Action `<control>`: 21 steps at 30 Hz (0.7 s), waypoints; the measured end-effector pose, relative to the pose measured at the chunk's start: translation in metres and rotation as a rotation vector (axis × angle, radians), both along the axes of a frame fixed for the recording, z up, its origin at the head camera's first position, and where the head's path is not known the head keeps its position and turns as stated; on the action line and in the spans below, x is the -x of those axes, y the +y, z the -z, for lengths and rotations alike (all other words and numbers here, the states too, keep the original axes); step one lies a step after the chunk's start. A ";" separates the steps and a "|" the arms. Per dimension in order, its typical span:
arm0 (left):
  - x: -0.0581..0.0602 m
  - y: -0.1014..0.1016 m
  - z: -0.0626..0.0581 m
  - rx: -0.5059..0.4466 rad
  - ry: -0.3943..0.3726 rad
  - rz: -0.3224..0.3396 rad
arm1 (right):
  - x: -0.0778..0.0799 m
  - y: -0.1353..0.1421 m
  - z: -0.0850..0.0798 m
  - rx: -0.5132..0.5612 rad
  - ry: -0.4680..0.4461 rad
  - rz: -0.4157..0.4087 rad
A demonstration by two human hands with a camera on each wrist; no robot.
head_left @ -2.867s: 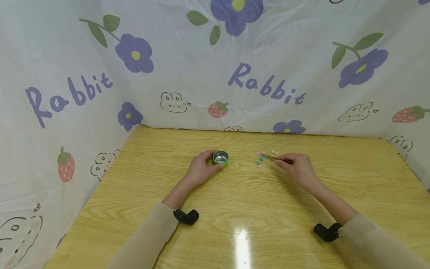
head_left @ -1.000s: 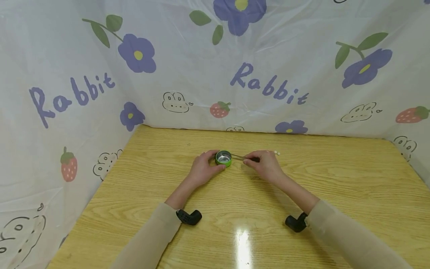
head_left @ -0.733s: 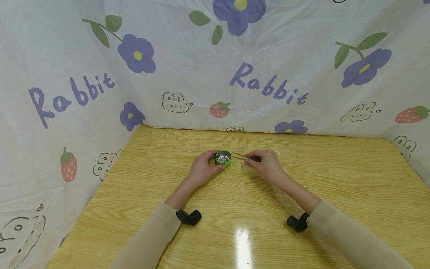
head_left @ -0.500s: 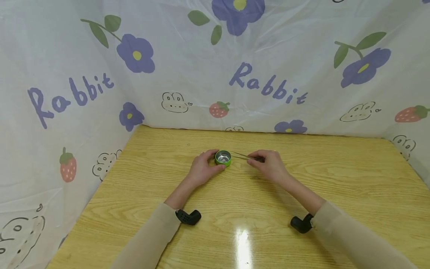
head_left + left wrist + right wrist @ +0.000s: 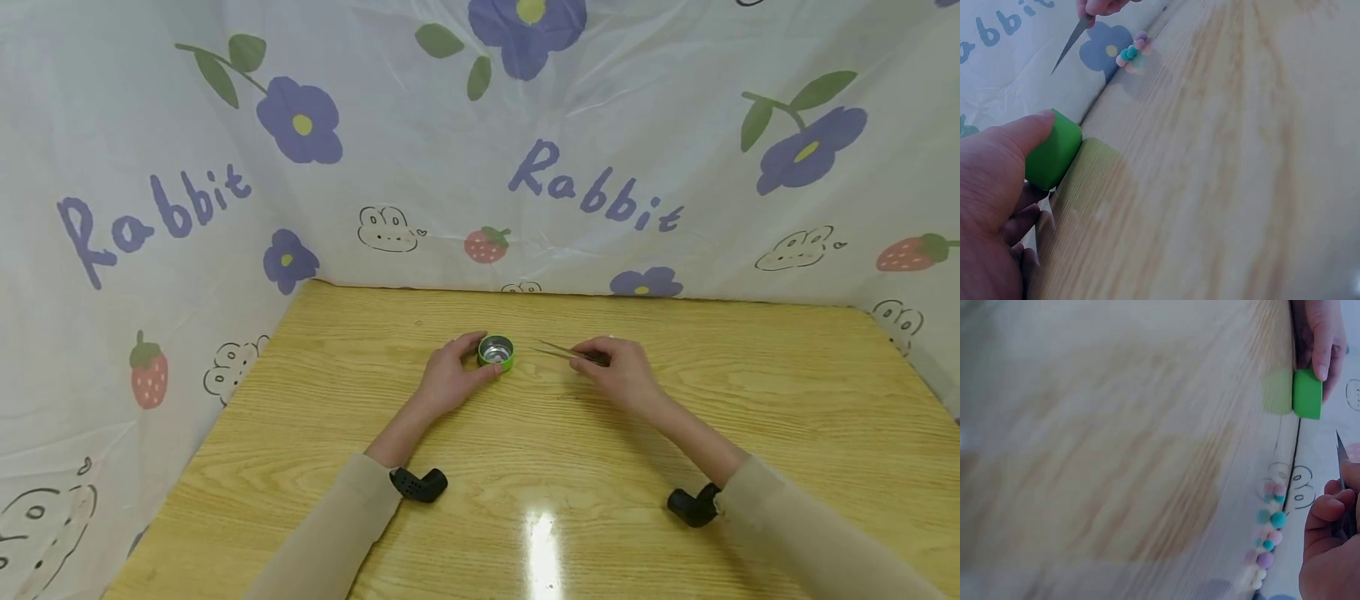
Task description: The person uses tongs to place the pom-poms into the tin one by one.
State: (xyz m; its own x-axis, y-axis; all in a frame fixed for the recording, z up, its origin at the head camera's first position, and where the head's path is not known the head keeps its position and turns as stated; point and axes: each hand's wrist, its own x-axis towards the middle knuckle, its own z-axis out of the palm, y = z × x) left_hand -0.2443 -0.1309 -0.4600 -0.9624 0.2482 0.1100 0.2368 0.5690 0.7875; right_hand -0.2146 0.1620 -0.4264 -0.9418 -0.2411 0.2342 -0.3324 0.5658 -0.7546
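My left hand (image 5: 453, 379) holds a small round green tin (image 5: 498, 367) on the table, thumb at the near side and fingers at the far side. Its silvery inside faces up; a small pale spot shows on the bottom, too faint to name. To the right, my right hand (image 5: 624, 372) pinches metal tweezers (image 5: 557, 353) between thumb and fingers. Their tips are parted, with nothing between them, and point at the tin across a short gap. Several little balls, teal (image 5: 1277, 519), lavender (image 5: 1265, 560), pink and white, lie on the table near the right hand, mostly hidden in the head view.
The wood-grain table (image 5: 480, 450) ends at the back against a white printed cloth (image 5: 420, 167), which also hangs on both sides. Each wrist wears a black camera mount (image 5: 418, 484). A bright light reflection lies on the table's near part.
My right hand brought the tweezers from the balls to the tin's rim. The tips parted, a pale pinkish ball showed inside the tin, and the hand drew back right. My left hand stayed.
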 end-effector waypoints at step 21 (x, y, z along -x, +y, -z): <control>-0.003 0.001 -0.004 0.004 0.025 0.012 | -0.008 0.066 0.003 -0.093 0.007 0.142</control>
